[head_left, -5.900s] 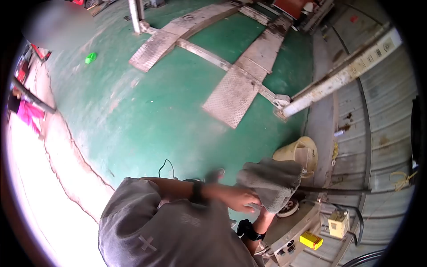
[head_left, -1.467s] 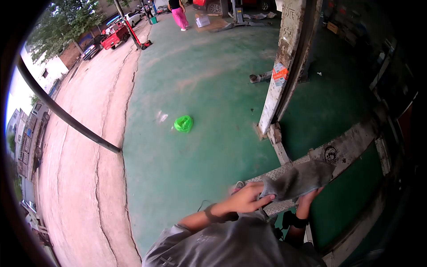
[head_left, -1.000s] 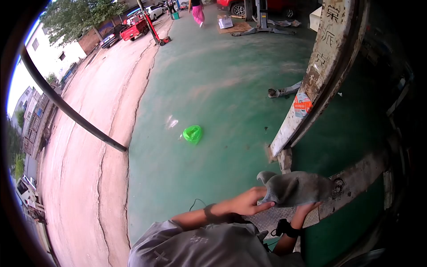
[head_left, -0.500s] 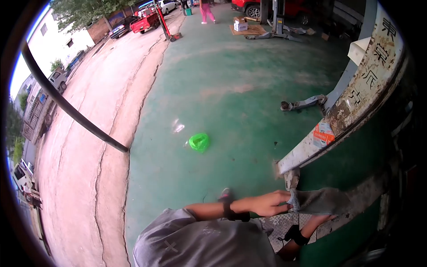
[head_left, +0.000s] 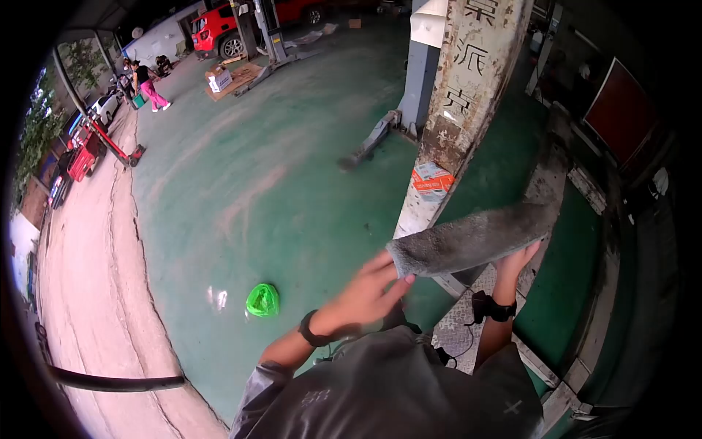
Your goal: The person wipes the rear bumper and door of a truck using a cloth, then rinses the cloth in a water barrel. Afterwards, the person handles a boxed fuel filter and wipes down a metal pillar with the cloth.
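A long, folded grey towel point(head_left: 468, 238) with a fuzzy, dark-stained surface stretches between my two hands. My left hand point(head_left: 374, 291) pinches its left end, thumb in front and fingers behind. Under the right part of the cloth, my right hand point(head_left: 518, 265) grips its lower edge, with some of the fingers hidden. Both wrists wear dark bands. Behind the towel, the foot of a worn white post point(head_left: 457, 121) with dark characters is partly covered. An orange-and-white packet point(head_left: 432, 181) sits on this post, just above the towel.
A bright green plastic bag point(head_left: 262, 300) lies on the green floor. Metal tread plate point(head_left: 457, 325) runs below my hands. A lift arm point(head_left: 373, 141) juts out beyond the post. Farther off are a cardboard box point(head_left: 218, 79), a red car point(head_left: 219, 33) and a person in pink trousers point(head_left: 153, 95).
My view has swung to the right, so the post and bag appear farther left. The towel, bunched and partly hidden before, is now stretched out long between both hands.
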The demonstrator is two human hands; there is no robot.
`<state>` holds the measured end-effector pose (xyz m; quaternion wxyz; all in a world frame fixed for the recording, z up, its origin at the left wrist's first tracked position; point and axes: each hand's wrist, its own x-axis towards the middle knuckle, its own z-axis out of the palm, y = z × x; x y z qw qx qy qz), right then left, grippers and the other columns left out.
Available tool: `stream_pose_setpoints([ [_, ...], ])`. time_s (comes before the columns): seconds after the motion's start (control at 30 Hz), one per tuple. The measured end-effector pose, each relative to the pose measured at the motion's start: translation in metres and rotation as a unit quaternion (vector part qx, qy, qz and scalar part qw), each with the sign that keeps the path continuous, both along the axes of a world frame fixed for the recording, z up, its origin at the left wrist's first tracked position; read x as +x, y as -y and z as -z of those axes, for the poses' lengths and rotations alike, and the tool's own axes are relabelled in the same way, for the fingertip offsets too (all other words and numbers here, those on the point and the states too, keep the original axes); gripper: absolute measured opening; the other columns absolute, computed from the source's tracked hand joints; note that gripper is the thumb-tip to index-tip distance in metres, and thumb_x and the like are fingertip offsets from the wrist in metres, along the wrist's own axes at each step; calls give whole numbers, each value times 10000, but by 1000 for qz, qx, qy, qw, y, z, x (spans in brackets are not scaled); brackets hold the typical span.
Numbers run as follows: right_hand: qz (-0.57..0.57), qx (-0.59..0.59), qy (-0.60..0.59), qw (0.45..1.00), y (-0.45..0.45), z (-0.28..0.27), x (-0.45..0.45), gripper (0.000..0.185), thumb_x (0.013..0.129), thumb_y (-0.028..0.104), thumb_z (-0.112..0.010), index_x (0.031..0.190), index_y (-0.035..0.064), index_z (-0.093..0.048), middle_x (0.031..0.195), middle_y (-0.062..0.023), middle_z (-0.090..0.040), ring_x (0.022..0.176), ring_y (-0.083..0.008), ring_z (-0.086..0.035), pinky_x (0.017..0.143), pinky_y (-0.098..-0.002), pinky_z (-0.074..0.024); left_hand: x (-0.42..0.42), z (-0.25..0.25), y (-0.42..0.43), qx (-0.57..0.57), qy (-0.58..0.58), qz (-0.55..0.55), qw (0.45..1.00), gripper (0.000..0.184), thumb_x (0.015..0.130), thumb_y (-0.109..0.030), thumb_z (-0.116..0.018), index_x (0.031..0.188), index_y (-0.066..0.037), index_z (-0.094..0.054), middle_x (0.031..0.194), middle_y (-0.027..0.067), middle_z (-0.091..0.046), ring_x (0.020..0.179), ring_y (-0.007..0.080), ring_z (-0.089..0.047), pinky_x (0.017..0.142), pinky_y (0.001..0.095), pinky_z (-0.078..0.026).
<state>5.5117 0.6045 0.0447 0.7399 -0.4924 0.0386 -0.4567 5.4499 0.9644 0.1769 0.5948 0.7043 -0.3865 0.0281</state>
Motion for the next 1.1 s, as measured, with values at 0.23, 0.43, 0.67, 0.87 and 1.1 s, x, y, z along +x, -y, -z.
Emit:
stream_pose_setpoints([
  [0.23, -45, -241, 83, 966, -16, -137, 67, 639, 981, 123, -583, 1523, 14, -262, 1501, -140, -397, 1365, -247, -401, 1127, -374, -292, 92, -68, 26, -19, 205, 3, 979, 203, 950, -58, -598, 1130, 21, -645, 1266, 199, -574, 1165, 411, -537, 996, 446, -435],
  [0.43, 14, -337, 167, 926, 0, -264, 146, 735, 974, 168, -610, 1546, 5, -177, 1577, -190, -275, 1452, -295, -293, 1165, -440, -242, 147, -178, 88, -49, 391, -29, 919, 213, 902, -61, -637, 1096, 25, -655, 1191, 217, -592, 1067, 411, -555, 916, 445, -455],
  [0.67, 296, -522, 285, 748, 43, -403, 188, 653, 915, 177, -694, 1464, 6, -387, 1451, -206, -466, 1307, -352, -474, 1088, -423, -393, 217, -274, 121, -52, 585, -216, 780, 241, 889, -52, -626, 1115, 29, -645, 1115, 238, -608, 1007, 433, -568, 885, 452, -461],
  [0.87, 413, -620, 270, 610, 42, -444, 187, 436, 884, 152, -603, 1293, 9, -554, 1180, -237, -578, 1072, -421, -547, 934, -489, -450, 283, -302, 128, -51, 664, -347, 660, 227, 983, -101, -549, 1151, 19, -645, 1058, 210, -637, 963, 381, -608, 846, 403, -478],
  [1.1, 407, -715, 282, 493, 45, -476, 234, 380, 828, 181, -678, 1182, 74, -593, 1085, -146, -588, 1004, -330, -563, 896, -439, -459, 368, -343, 147, 17, 631, -421, 651, 344, 973, -206, -572, 1266, -26, -580, 1095, 238, -608, 995, 425, -587, 870, 463, -475],
])
